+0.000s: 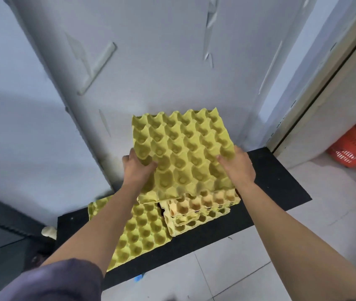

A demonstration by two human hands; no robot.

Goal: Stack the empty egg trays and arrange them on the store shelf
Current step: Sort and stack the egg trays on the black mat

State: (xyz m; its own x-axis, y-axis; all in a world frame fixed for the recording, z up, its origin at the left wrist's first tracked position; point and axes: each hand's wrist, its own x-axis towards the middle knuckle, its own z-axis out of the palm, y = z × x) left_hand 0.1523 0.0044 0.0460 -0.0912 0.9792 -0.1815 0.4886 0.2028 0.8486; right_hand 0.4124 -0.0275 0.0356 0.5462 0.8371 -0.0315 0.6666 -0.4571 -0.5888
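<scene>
A yellow-green egg tray [183,153] is held tilted above the floor, its far edge raised toward the wall. My left hand [137,168] grips its left edge and my right hand [239,165] grips its right edge. Directly below it a small stack of egg trays [201,210] rests on a black mat [277,187], with orange-tinted cups showing on the top one. Another yellow-green egg tray [142,231] lies flat on the mat to the left, partly hidden by my left forearm.
A pale grey wall [172,61] stands just behind the trays. A door frame [316,94] rises on the right, with a red plastic basket [355,144] beyond it. White floor tiles [259,257] lie in front. A dark unit [3,227] sits at the left.
</scene>
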